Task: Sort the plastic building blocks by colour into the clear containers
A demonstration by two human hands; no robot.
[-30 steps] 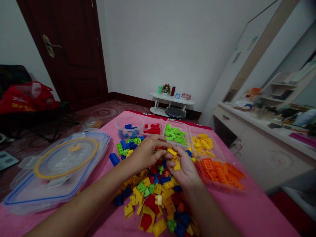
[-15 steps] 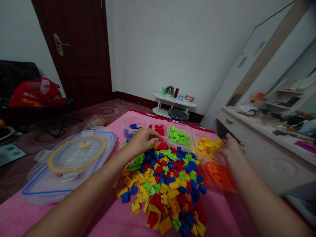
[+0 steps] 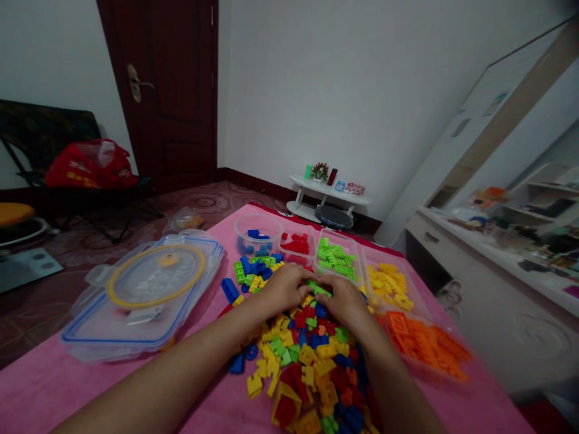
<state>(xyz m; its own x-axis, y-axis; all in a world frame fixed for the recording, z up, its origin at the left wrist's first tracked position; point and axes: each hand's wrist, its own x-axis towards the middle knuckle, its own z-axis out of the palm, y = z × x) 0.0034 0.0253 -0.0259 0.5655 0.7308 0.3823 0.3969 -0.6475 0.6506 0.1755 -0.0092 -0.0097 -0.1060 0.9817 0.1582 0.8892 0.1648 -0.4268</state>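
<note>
A heap of mixed plastic bricks [image 3: 307, 355] in red, blue, yellow, green and orange lies on the pink tablecloth [image 3: 90, 392]. My left hand [image 3: 284, 288] and my right hand [image 3: 344, 301] rest side by side on the far end of the heap, palms down, fingers curled into the bricks. What the fingers hold is hidden. Beyond the hands stand clear tubs: blue bricks [image 3: 256, 235], red bricks [image 3: 296, 244], green bricks [image 3: 337, 253], yellow bricks [image 3: 389, 280]. An orange-brick tub [image 3: 425, 346] is at the right.
Stacked clear lids [image 3: 145, 295], one with a yellow ring, lie at the left on the table. A white dresser [image 3: 497, 301] stands right of the table. A low white shelf [image 3: 328, 196], a dark door [image 3: 176, 90] and a chair with a red bag [image 3: 90, 166] are behind.
My right hand has come back from the yellow tub to the heap. My left hand has shifted right to meet it. The view has swung left.
</note>
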